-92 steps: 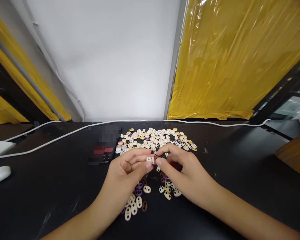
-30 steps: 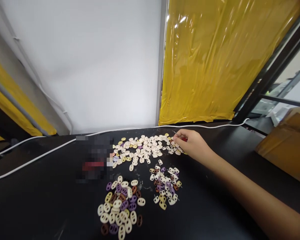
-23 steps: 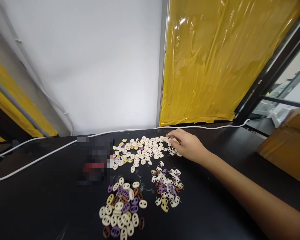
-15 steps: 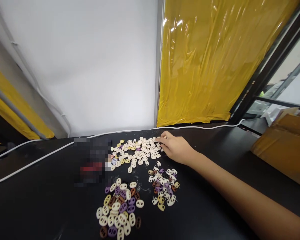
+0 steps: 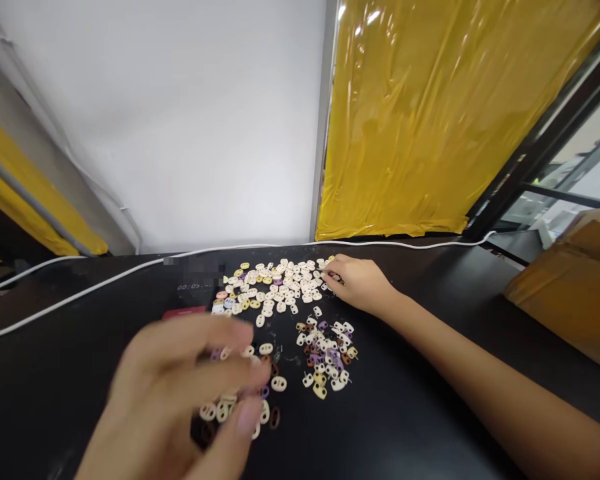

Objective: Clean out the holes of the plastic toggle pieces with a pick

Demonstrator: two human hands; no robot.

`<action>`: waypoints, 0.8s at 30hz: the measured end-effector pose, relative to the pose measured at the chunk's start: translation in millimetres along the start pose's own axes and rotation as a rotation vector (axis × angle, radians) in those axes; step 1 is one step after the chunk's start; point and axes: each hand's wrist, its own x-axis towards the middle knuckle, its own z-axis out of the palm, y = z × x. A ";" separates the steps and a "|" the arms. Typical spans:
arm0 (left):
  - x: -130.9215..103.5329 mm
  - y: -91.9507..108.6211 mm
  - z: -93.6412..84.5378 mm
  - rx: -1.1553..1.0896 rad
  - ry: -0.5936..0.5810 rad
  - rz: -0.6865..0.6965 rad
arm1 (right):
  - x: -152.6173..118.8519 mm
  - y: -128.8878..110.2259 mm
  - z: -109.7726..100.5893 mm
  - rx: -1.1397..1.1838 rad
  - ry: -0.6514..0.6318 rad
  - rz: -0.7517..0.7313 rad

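Three groups of small two-holed pieces lie on the black table (image 5: 390, 427). My right hand (image 5: 355, 283) rests at the right edge of the far pile of mostly cream pieces (image 5: 290, 277), its fingers curled down; what they pinch, if anything, is too small to make out. My left hand (image 5: 190, 393), slightly blurred, hovers over the near pile of cream, purple and brown pieces (image 5: 279, 384), hiding much of it. Its fingers are apart with nothing visible between them. The third pile, of smaller mixed pieces (image 5: 325, 353), sits below my right hand.
A dark device with faint digits (image 5: 195, 287) and a red item (image 5: 185, 312) are left of the far pile. A white cable (image 5: 130, 267) runs along the table's back by the white wall. At the right stands a cardboard box (image 5: 570, 293).
My left hand has come into view from below, over the near pile. My right hand has curled its fingers more at the far pile's edge. The view has shifted slightly.
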 end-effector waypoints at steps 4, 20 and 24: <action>54.8 5.3 18.2 -0.153 -0.045 -0.144 | -1.5 -3.8 3.1 0.006 0.034 0.006; 43.2 -8.3 42.2 -0.380 -0.253 -0.524 | -43.8 -60.4 -21.9 0.751 0.300 -0.168; 42.0 -1.9 48.2 -0.548 -0.166 -0.574 | -53.2 -81.3 -23.7 0.979 0.260 -0.200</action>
